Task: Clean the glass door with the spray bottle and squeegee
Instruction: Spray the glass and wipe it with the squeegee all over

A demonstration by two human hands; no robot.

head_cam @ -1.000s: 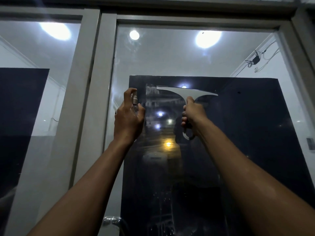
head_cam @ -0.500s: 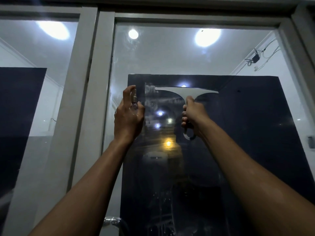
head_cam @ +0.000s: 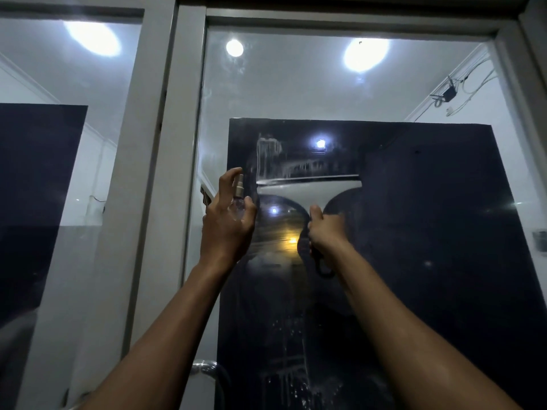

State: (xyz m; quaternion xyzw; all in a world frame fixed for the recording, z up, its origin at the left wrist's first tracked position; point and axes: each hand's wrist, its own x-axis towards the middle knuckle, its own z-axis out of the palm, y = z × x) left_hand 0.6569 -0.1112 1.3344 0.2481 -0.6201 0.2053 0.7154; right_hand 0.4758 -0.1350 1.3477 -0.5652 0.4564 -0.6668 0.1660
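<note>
Both arms are stretched up at the glass door (head_cam: 340, 93), and each hand has its own tool. The left hand (head_cam: 228, 229) has its grip wrapped around a small clear spray bottle (head_cam: 238, 199), held upright near the left edge of the pane, with the index finger curled up over the nozzle. The right hand (head_cam: 325, 229) has a closed grip on the handle of the squeegee (head_cam: 307, 187), thumb pointing up along the neck. The squeegee's wide pale blade sits level and flat against the glass, just right of the bottle, over the dark panel seen through the door. There are whitish soapy streaks on the glass right above the blade, plus droplets and drips lower down. The white door frame (head_cam: 165, 161) runs vertically just left of the bottle hand, and a shiny metal door handle (head_cam: 204, 365) peeks in at the bottom.
</note>
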